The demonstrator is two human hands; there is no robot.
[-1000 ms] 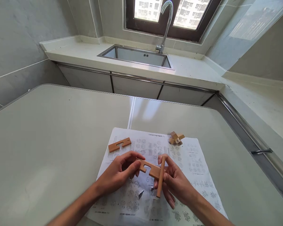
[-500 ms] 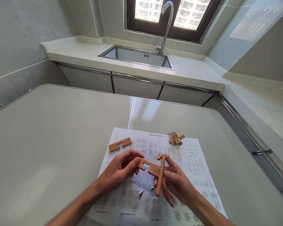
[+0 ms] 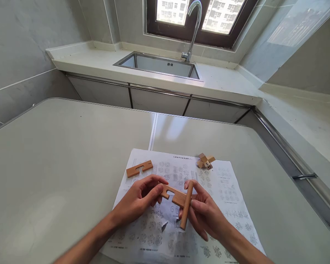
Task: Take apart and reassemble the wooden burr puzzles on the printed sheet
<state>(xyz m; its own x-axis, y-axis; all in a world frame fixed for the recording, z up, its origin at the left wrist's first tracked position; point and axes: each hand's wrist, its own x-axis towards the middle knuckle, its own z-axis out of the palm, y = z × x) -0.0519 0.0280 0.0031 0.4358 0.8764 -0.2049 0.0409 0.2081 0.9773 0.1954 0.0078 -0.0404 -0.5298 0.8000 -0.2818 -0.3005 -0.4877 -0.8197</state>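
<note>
My left hand (image 3: 143, 196) pinches the left end of a notched wooden puzzle piece (image 3: 178, 198), a flat bar with a cut-out in one long edge. My right hand (image 3: 205, 209) grips a second wooden puzzle piece (image 3: 186, 211), which stands crosswise at the first one's right end. From here I cannot tell whether the two pieces interlock or only touch. Both are held above a printed sheet (image 3: 137, 227). Another notched wooden piece (image 3: 139, 168), also with a cut-out, lies on the sheet beyond my left hand.
A small assembled wooden burr puzzle (image 3: 205, 161) with marked ends sits at the sheet's far right. The sheet has tears near its middle. Under it is a pale table (image 3: 71, 165) with a seam. Behind stand a counter (image 3: 222, 79), a sink (image 3: 165, 66) and a faucet (image 3: 196, 29).
The crosswise piece has tilted very slightly, its lower end moving left. Lower fingers of my right hand have shifted a little to the right. My left hand keeps its hold.
</note>
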